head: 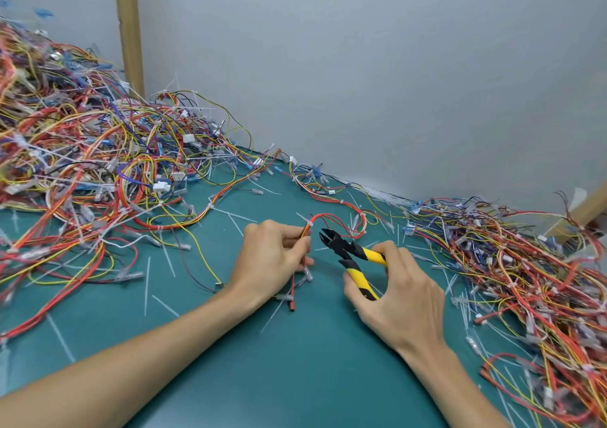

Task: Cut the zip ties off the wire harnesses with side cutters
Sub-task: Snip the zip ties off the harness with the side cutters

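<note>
**Cutters at the harness, centre of the mat**

My left hand (pixel 272 256) sits just left of the middle of the frame. Its fingers are curled and the thumb and fingertips pinch a small wire harness (pixel 320 216) of red and yellow wires. Above my fingers the wires arch up and over to the right. Below my palm the ends of the bundle trail down onto the green mat (pixel 295 362). A white zip tie (pixel 309 223) wraps the bundle right above my fingertips.

My right hand (pixel 400 293), just right of centre, grips the side cutters (pixel 353 253) by their yellow-and-black handles. The thumb is on the upper handle and the fingers are curled around the lower one. The handles are spread apart and the black jaws look slightly parted. They point up and left toward the zip tie, close to it but not touching.

A big tangled heap of harnesses (pixel 82 151) fills the left and upper left of the frame. A second heap (pixel 525 263) runs down the right side. Cut white zip-tie tails (pixel 146 283) lie scattered over the mat between them. A grey wall (pixel 361 66) rises behind, and a cardboard tube (pixel 129 33) stands against it at the upper left.
</note>
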`<state>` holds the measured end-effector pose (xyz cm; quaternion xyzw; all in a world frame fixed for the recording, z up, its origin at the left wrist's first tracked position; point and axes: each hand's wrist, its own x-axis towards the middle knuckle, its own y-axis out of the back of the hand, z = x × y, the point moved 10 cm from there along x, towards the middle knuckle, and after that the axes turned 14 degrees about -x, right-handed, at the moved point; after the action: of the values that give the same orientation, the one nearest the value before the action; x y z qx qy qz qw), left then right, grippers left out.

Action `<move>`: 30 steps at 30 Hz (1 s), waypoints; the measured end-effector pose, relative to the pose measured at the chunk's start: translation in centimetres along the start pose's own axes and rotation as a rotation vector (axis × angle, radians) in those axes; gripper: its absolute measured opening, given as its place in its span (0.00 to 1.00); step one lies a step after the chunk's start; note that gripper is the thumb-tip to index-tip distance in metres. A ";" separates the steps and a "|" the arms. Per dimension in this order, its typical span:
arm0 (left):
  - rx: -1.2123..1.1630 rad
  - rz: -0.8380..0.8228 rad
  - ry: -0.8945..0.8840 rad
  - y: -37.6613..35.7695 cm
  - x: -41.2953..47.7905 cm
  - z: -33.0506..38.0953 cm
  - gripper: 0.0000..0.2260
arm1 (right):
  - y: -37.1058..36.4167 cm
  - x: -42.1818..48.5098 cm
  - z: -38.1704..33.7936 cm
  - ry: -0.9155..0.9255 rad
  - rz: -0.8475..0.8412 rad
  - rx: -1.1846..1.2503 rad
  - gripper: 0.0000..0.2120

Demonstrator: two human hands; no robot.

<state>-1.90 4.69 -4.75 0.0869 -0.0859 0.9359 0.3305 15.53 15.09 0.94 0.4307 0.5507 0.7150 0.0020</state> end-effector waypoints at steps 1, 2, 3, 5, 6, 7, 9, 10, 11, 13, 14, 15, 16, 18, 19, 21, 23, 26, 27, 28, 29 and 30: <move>0.034 -0.008 -0.011 -0.1 0.0 0.0 0.07 | 0.1 -0.1 -0.1 -0.001 0.001 -0.015 0.19; 0.061 -0.017 -0.018 -0.2 -0.1 0.1 0.08 | 0.1 -0.1 -0.2 -0.002 -0.002 -0.034 0.19; 0.087 -0.026 -0.022 -0.3 -0.2 0.1 0.08 | 0.0 -0.2 -0.4 -0.004 -0.006 -0.054 0.19; 0.131 -0.040 -0.026 -0.4 -0.3 0.3 0.09 | -0.1 -0.4 -0.6 -0.017 -0.019 -0.087 0.20; 0.144 -0.044 -0.028 -0.4 -0.4 0.3 0.09 | 0.0 -0.4 -0.6 -0.026 -0.020 -0.101 0.20; 0.149 -0.046 -0.028 -0.4 -0.4 0.4 0.08 | 0.0 -0.4 -0.7 -0.031 -0.017 -0.114 0.21; 0.155 -0.045 -0.026 -0.5 -0.5 0.5 0.08 | 0.2 -0.5 -0.7 -0.032 -0.011 -0.134 0.20; 0.160 -0.045 -0.025 -0.5 -0.5 0.6 0.08 | 0.2 -0.4 -0.8 -0.024 -0.010 -0.142 0.20; 0.164 -0.048 -0.024 -0.6 -0.6 0.6 0.08 | 0.2 -0.4 -0.8 -0.015 -0.008 -0.149 0.20; 0.186 -0.059 -0.024 -0.6 -0.6 0.7 0.09 | 0.3 -0.3 -1.0 -0.005 -0.004 -0.152 0.20; 0.198 -0.064 -0.023 -0.6 -0.7 0.8 0.10 | 0.3 -0.3 -1.1 -0.001 -0.002 -0.152 0.20; 0.205 -0.067 -0.021 -0.6 -0.7 0.8 0.10 | 0.3 -0.2 -1.3 0.001 -0.002 -0.151 0.20; 0.207 -0.069 -0.018 -0.6 -0.7 0.8 0.10 | 0.2 -0.2 -1.4 0.002 -0.004 -0.151 0.20; 0.206 -0.072 -0.018 -0.5 -0.8 0.9 0.11 | 0.2 -0.2 -1.6 0.003 -0.005 -0.156 0.20; 0.210 -0.073 -0.022 -0.5 -0.8 0.9 0.11 | 0.2 -0.3 -1.7 0.004 -0.003 -0.158 0.20; 0.218 -0.072 -0.032 -0.5 -0.8 1.0 0.11 | 0.2 -0.3 -1.7 0.008 0.002 -0.154 0.19; 0.216 -0.071 -0.031 -0.4 -0.7 0.9 0.11 | 0.2 -0.3 -1.7 0.017 0.006 -0.145 0.18; 0.226 -0.075 -0.026 -0.4 -0.7 0.9 0.10 | 0.1 -0.3 -1.6 0.026 0.007 -0.136 0.18; 0.225 -0.083 -0.021 -0.5 -0.7 0.9 0.10 | 0.0 -0.3 -1.5 0.028 0.007 -0.137 0.19; 0.217 -0.095 -0.016 -0.7 -0.8 0.9 0.11 | -0.1 -0.3 -1.4 0.028 0.009 -0.137 0.20; 0.200 -0.108 -0.011 -0.8 -0.8 1.0 0.12 | -0.1 -0.3 -1.3 0.026 0.013 -0.132 0.21; 0.178 -0.119 -0.007 -1.0 -0.8 1.0 0.12 | -0.1 -0.3 -1.2 0.026 0.019 -0.120 0.21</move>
<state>-0.51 4.72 -3.85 0.1240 0.0017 0.9183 0.3760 14.98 14.05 0.62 0.4259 0.5027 0.7521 0.0140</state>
